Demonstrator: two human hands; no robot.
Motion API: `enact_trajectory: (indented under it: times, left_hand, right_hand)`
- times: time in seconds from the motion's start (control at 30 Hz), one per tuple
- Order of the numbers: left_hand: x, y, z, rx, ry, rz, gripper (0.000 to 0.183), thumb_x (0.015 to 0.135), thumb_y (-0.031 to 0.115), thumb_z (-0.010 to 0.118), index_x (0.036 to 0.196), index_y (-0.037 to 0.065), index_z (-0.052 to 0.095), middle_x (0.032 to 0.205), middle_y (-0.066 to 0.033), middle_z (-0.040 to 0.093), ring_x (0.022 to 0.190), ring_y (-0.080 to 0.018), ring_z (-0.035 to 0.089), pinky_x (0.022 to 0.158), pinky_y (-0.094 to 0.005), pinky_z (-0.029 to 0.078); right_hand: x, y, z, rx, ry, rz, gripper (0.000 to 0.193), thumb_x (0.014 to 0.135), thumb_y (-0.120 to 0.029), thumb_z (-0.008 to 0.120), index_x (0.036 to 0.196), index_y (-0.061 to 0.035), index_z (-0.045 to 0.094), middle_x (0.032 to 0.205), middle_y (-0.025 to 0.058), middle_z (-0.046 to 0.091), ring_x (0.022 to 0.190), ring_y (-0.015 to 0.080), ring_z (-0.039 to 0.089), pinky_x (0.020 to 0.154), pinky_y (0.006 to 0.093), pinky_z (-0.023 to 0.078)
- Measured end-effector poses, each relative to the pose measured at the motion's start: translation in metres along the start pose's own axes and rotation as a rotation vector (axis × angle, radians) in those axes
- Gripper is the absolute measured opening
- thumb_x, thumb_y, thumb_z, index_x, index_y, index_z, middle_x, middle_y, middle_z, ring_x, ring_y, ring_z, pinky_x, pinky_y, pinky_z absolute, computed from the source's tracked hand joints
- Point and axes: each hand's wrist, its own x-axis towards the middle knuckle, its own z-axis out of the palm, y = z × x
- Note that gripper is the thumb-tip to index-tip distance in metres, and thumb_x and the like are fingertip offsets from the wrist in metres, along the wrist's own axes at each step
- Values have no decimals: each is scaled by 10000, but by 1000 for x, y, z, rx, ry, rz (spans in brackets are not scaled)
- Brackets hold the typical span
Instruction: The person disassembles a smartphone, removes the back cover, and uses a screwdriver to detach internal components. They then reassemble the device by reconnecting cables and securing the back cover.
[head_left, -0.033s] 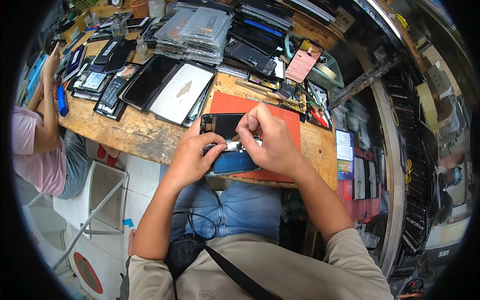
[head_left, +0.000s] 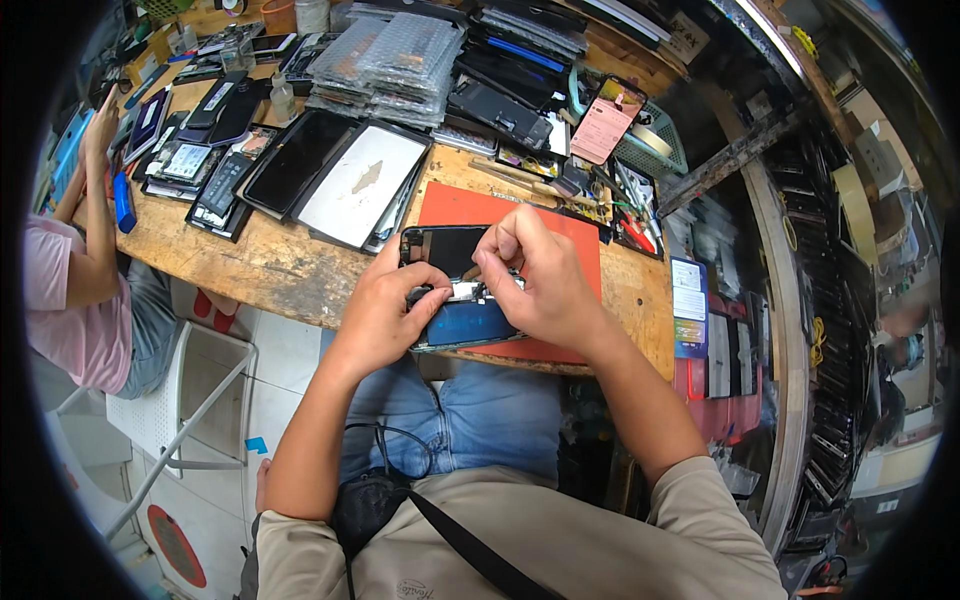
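Note:
An opened phone [head_left: 465,328] is held at the near edge of the workbench, partly over an orange-red mat [head_left: 577,245]. Its upper part is dark, a blue panel fills the lower part, and small white and metallic pieces show between them. My left hand [head_left: 383,312] grips the phone by its left side, thumb and fingers closed over the edge near the middle. Over the right half of the phone, my right hand [head_left: 548,278] is closed in a pinch. A thin brownish bit shows by its fingertips, too small to name.
A large black tablet-like panel [head_left: 300,163] and a white sheet [head_left: 362,185] lie left of the mat. Behind stand bubble-wrapped stacks [head_left: 400,65], a lit phone [head_left: 608,120] and hand tools [head_left: 637,205]. At far left sits another person [head_left: 85,310] beside a white chair [head_left: 190,390].

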Motion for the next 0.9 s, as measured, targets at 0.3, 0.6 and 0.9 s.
enact_trajectory:
  times: [0.3, 0.6, 0.9]
  left_hand:
    - [1, 6, -6, -1, -28, -10, 146, 1051, 180, 655, 1027, 36, 666, 1110, -174, 564, 1000, -391, 616, 897, -461, 504]
    - [2, 2, -2, -30, -1, -11, 121, 977, 146, 759, 995, 32, 723, 1095, -153, 586, 995, -367, 638, 886, -453, 514]
    - [3, 5, -2, -17, 21, -1, 84, 943, 88, 774, 1011, 50, 741, 1103, -144, 611, 1010, -367, 653, 892, -451, 524]
  right_hand:
    - [3, 6, -5, -145, -10, 9, 213, 951, 46, 678, 996, -6, 477, 821, 184, 643, 752, 384, 696, 660, 451, 535]
    - [5, 8, -2, -180, -39, -33, 218, 956, 21, 689, 1006, -19, 481, 825, 192, 637, 786, 427, 686, 676, 483, 536]
    - [9, -5, -3, -329, -116, -75, 192, 958, 17, 682, 1013, -14, 501, 848, 181, 668, 814, 433, 698, 687, 496, 551]
